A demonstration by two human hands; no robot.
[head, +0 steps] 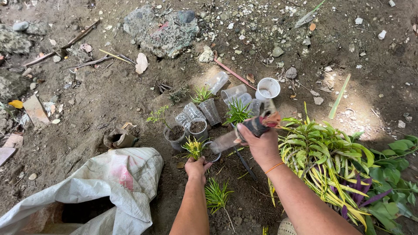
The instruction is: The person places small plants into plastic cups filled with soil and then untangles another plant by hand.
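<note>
Clear plastic cup (pixel 212 155) with a yellow-green striped seedling (pixel 193 147) sits just below frame centre, on bare soil. Our left hand (pixel 197 167) is closed around its near rim. Our right hand (pixel 261 146) is clamped on a dark wrapped tool (pixel 257 125), tip pointing to upper right; we can't tell what kind of tool it is.

Risks as we judge them:
- Cup is thin and the ground is uneven. One-hand grip on the rim could tip it and spill the soil, or crush the wall.
- Tool hand hangs close over the potted seedlings (pixel 237 112) at centre; a swing down or left could clip leaves or knock the soil-filled cups (pixel 187 130).
- Loose cutting (pixel 216 196) lies right beside our left forearm, easy to flatten.
- Empty cups (pixel 235 93) and white cup (pixel 267 88) in upper centre lie loose and could roll.
- Plant pile (pixel 324 154) at right crowds our right arm.
- White sack (pixel 100 187) at lower left is well apart.
</note>
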